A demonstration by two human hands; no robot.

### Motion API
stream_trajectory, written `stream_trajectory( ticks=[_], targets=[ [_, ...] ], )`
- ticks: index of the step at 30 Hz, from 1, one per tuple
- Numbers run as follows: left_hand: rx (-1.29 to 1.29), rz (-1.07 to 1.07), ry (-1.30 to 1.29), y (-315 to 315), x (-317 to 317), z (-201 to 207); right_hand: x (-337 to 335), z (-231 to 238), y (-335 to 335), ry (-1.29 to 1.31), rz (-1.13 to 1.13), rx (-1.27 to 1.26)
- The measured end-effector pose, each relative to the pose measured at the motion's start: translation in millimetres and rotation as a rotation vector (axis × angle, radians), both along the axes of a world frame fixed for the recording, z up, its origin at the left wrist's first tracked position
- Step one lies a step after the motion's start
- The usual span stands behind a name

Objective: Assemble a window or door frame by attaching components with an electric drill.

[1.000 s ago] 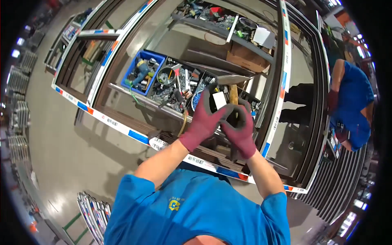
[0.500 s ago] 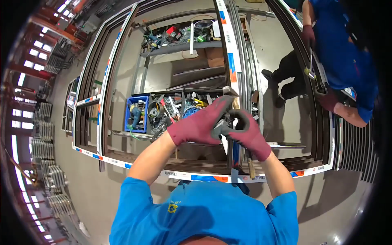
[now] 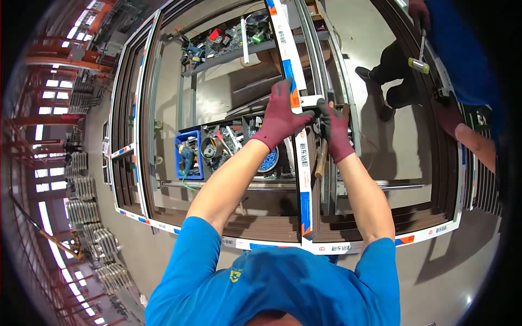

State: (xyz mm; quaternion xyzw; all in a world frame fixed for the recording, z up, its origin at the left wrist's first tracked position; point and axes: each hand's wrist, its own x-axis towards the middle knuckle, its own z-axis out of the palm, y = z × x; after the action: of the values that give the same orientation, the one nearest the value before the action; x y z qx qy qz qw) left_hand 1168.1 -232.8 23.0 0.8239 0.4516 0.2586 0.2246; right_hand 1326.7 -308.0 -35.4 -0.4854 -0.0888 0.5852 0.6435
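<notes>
My left hand point(image 3: 278, 119), in a maroon glove with grey fingertips, reaches over the upright bar point(image 3: 304, 163) of a large brown window frame. Its fingers point away along the bar and its thumb is spread out to the right across the white covering strip. Just right of the bar, my right hand point(image 3: 338, 133) is closed round a wooden-handled tool point(image 3: 321, 160); the handle sticks out below the glove and the tool's head cannot be made out. A small white flat piece point(image 3: 311, 100) lies across the bar between my two hands.
Through the frame show parts trays point(image 3: 220, 144), a blue crate point(image 3: 188, 155) holding a power drill, and a farther parts shelf point(image 3: 234, 46). A co-worker in blue point(image 3: 462, 54) stands at the right side, a mallet point(image 3: 418, 65) in a gloved hand. Dark profiles point(image 3: 486, 198) lie at far right.
My hands, close together before, have parted: the left has moved away onto the bar, the right sits beside it with the tool. The view has shifted a little. The white piece now shows.
</notes>
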Motion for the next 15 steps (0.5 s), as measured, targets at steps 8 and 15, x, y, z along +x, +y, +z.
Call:
stream_trajectory(
  ticks=[8,15],
  targets=[
    [0.023,-0.013,0.047,48.1,17.6,-15.1,4.7,-22.0,39.5,-0.087,-0.014,-0.049],
    [0.253,-0.271,0.184,85.8,25.8,-17.3,8.5,-32.3,43.5,-0.133,0.022,-0.093]
  ],
)
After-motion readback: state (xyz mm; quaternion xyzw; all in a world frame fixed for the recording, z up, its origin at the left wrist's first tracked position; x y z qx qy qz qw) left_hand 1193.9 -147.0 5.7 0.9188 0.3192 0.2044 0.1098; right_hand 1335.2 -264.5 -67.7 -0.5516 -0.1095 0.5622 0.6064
